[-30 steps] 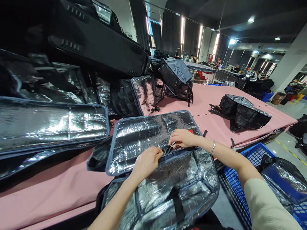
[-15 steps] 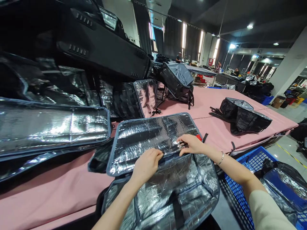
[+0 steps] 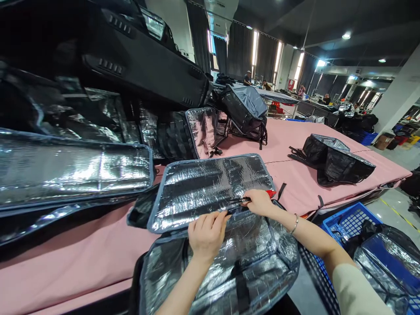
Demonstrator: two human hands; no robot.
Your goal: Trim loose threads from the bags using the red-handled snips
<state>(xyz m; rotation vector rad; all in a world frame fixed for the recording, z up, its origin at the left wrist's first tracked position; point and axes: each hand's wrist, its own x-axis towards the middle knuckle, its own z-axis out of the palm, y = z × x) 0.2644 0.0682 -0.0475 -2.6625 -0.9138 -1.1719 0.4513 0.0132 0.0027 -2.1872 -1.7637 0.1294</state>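
Note:
An open black bag with a silver foil lining [image 3: 210, 253] lies in front of me, its foil-lined lid [image 3: 213, 179] folded back on the table. My left hand [image 3: 207, 232] is closed at the seam between lid and body, pinching the bag's edge with thumb and fingers. Just right of it, my right hand [image 3: 260, 202] grips small scissors [image 3: 239, 201]. Their thin dark blades point left along the seam, near my left fingertips, and a red handle end shows behind the hand. Whether a thread lies between the blades is too small to see.
Black bags [image 3: 144, 70] are piled at the left, beside a long foil-lined panel [image 3: 75, 168]. More bags [image 3: 341, 157] stand on the pink-covered table [image 3: 288, 135]. A blue crate [image 3: 356, 221] is at the lower right, with a foil-lined bag [image 3: 390, 258] by it. People work far back.
My left hand has turned more upright and shifted slightly right along the seam. The scissors in my right hand now show their blades extended leftward toward it. The bag stays nearly in place.

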